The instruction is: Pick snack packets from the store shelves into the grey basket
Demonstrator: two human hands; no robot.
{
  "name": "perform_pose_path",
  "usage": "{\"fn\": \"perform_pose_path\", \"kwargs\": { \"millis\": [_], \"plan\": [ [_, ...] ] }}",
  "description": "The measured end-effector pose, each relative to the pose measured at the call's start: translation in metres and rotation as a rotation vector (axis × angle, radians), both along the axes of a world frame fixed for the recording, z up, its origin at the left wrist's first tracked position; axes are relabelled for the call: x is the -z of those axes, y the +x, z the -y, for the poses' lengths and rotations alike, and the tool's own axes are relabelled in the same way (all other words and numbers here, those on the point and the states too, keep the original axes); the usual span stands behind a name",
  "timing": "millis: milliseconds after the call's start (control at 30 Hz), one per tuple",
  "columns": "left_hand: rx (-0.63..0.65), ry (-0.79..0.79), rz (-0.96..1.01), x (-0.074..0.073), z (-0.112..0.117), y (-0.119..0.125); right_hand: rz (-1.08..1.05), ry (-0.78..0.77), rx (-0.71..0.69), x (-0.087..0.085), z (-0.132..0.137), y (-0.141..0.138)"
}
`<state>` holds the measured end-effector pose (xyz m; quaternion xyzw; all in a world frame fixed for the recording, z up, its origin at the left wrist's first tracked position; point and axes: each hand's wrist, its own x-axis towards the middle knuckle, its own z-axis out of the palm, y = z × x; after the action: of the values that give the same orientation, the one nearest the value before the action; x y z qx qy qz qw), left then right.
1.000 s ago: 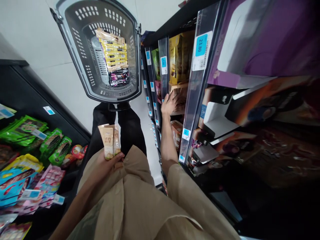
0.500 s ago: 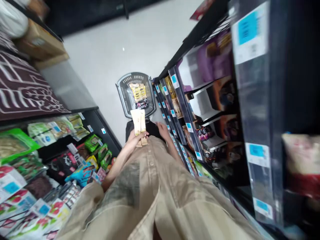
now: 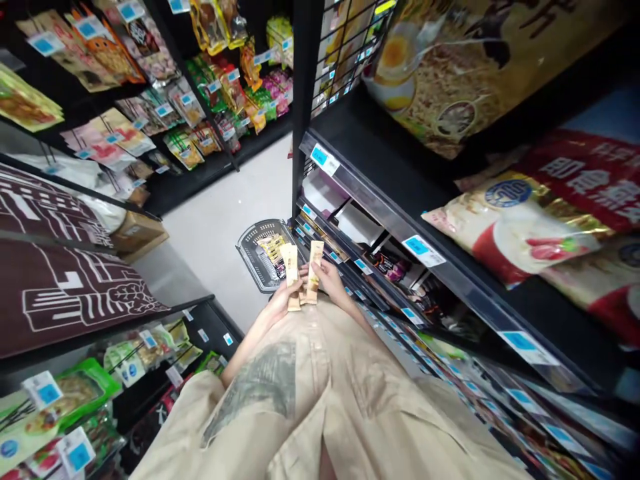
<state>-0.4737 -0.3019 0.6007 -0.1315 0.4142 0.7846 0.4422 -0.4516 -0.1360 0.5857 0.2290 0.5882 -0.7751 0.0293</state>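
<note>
My left hand [image 3: 281,305] is closed around a slim tan packet [image 3: 291,274] held upright in front of my beige shirt. My right hand [image 3: 330,279] pinches a second tan packet [image 3: 315,268] right beside the first, and the two packets almost touch. Both hands hover just above and in front of a grey shopping basket [image 3: 251,257] on the floor, which holds several yellow and dark packets.
A black shelf unit [image 3: 380,207] with blue price tags and boxed and bagged goods runs along my right. Racks of hanging snack bags [image 3: 150,107] line the left and far side. A cardboard box [image 3: 137,232] sits by a pale floor aisle [image 3: 220,207].
The view has swung upward and away from the floor. My right hand left the shelf and came to my front, now holding one tan packet beside the one in my left hand.
</note>
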Motion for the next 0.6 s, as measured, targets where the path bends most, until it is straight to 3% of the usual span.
{"fn": "perform_pose_path", "kwargs": {
  "millis": [100, 200, 400, 600],
  "plan": [
    [0.009, 0.047, 0.010, 0.000, 0.001, -0.001, 0.065, -0.054, 0.145, 0.004, -0.003, 0.012],
    [0.047, 0.016, 0.022, 0.002, 0.004, 0.004, 0.122, -0.096, 0.183, 0.004, -0.006, 0.021],
    [0.205, -0.095, -0.074, 0.003, 0.009, 0.008, 0.074, -0.164, 0.025, -0.003, -0.003, 0.033],
    [0.229, -0.182, -0.311, 0.005, 0.006, 0.005, 0.080, -0.153, -0.030, 0.002, 0.003, 0.037]
  ]
}}
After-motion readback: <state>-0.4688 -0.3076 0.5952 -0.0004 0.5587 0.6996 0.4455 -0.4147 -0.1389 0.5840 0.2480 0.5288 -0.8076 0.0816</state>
